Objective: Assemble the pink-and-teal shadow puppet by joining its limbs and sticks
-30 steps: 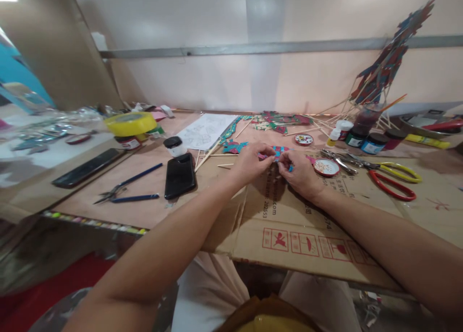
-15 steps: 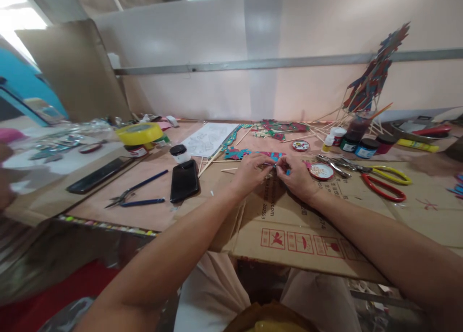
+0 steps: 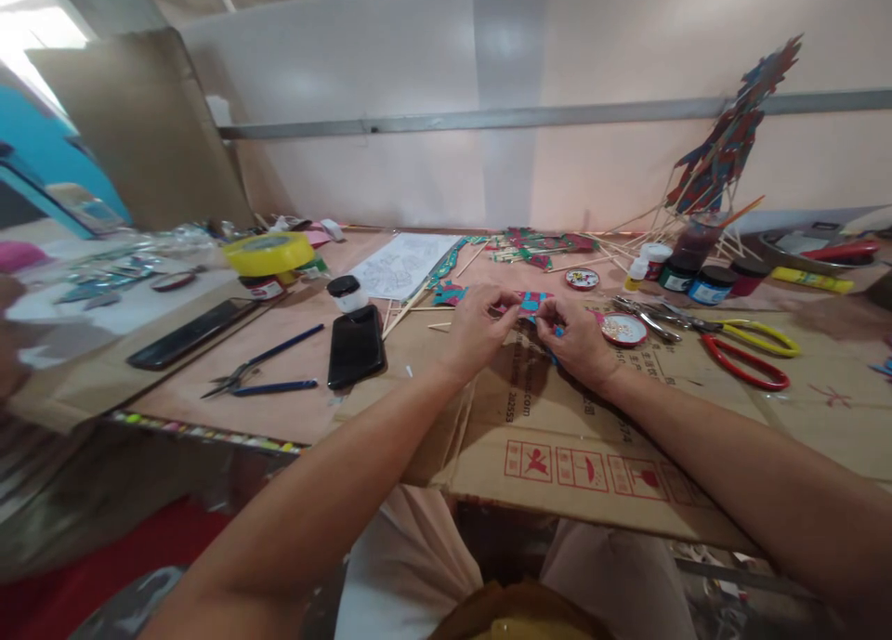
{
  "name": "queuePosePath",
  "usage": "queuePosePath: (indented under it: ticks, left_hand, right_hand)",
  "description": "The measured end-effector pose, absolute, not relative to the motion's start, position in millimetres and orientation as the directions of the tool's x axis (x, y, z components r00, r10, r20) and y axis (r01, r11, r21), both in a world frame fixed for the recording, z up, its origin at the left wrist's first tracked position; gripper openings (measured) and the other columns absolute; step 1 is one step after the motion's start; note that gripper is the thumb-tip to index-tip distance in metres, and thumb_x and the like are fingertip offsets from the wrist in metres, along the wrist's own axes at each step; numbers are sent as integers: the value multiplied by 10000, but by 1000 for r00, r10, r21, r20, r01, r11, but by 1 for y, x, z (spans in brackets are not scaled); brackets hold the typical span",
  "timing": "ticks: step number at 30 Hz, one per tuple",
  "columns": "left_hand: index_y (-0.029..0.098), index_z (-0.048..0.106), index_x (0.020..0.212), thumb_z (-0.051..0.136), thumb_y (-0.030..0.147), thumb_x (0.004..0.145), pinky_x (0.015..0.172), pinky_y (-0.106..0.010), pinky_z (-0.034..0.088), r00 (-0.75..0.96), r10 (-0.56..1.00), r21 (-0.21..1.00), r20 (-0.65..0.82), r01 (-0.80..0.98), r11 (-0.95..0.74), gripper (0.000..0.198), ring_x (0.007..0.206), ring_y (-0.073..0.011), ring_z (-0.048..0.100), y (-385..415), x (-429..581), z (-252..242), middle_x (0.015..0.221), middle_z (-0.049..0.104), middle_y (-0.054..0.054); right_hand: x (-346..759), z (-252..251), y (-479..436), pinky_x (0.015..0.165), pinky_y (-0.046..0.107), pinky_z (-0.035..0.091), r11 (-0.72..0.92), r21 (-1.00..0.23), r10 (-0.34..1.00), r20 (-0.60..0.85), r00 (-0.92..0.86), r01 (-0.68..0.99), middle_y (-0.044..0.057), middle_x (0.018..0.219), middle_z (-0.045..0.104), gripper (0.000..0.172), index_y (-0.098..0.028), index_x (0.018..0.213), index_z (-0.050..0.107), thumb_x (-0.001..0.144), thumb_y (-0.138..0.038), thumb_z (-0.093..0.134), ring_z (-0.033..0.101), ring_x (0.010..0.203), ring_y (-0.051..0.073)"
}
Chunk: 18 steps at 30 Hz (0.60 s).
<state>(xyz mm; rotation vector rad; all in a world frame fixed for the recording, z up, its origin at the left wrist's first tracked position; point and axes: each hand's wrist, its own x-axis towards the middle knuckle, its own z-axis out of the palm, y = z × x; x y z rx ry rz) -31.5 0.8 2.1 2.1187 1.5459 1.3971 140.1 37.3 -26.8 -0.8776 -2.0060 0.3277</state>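
My left hand (image 3: 482, 326) is over the cardboard, thumb and fingertips pinched together; whatever is between them is too small to make out. Close beside it on the right, my right hand (image 3: 577, 341) has its fingers curled on a small blue painted piece (image 3: 556, 332), which shows partly below the fingertips. Behind both hands lies a pink and blue painted cutout (image 3: 533, 300), partly covered by the fingers. Just right of my right hand sits a red-rimmed lid (image 3: 625, 330) holding small pale beads.
Pliers (image 3: 645, 319) and red- and yellow-handled scissors (image 3: 749, 350) lie to the right. Paint jars (image 3: 709, 287) stand behind them. Leftward are a black phone (image 3: 356, 347), blue-handled pliers (image 3: 261, 366), yellow tape (image 3: 268, 253) and a printed sheet (image 3: 406, 265). Thin sticks (image 3: 408, 307) lie near the sheet.
My hands were almost touching at the fingertips; now a small gap separates them. More of the pink and blue cutout shows behind them. The view has shifted slightly.
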Motion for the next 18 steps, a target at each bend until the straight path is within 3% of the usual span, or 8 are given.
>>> queuePosePath:
  ticks: [4, 8, 12, 15, 18]
  left_hand:
    - [174, 623, 719, 575, 261, 840, 627, -247, 456, -16, 907, 745, 420, 576, -335, 156, 644, -125, 571, -8, -28, 3, 687, 644, -2]
    - [175, 556, 691, 562, 336, 849, 476, -220, 395, 28, 983, 910, 179, 376, -176, 226, 468, -94, 498, -14, -21, 2, 560, 568, 29]
    - [183, 525, 871, 576, 278, 852, 495, -213, 443, -7, 995, 977, 100, 187, -97, 110, 473, -97, 559, -13, -17, 1, 609, 620, 31]
    - [186, 542, 1005, 538, 233, 878, 529, -211, 482, 18, 996, 989, 82, 125, -83, 135, 543, -108, 623, -12, -16, 2, 706, 676, 8]
    - [170, 601, 987, 506, 203, 891, 525, -200, 490, 49, 998, 995, 35, 93, -39, 139, 592, -115, 655, -12, -14, 3, 783, 704, -18]
  right_hand:
    - [140, -27, 37, 656, 303, 409, 714, -524, 688, 649, -326, 464, 24, 717, 602, 36, -220, 763, 527, 769, -184, 527, 525, 679, 176]
    - [141, -28, 38, 666, 307, 415, 710, -516, 688, 652, -317, 479, 24, 724, 606, 20, -219, 769, 531, 775, -201, 536, 532, 682, 175]
    - [141, -27, 38, 676, 311, 405, 723, -478, 668, 668, -328, 498, 34, 730, 608, 36, -216, 750, 530, 775, -190, 533, 533, 693, 180]
    - [141, -27, 37, 680, 308, 400, 739, -461, 650, 679, -342, 491, 32, 732, 607, 51, -216, 757, 533, 772, -167, 532, 533, 702, 181]
    - [141, -28, 37, 687, 308, 405, 766, -431, 618, 701, -357, 477, 27, 739, 606, 63, -216, 772, 537, 775, -154, 530, 538, 712, 182]
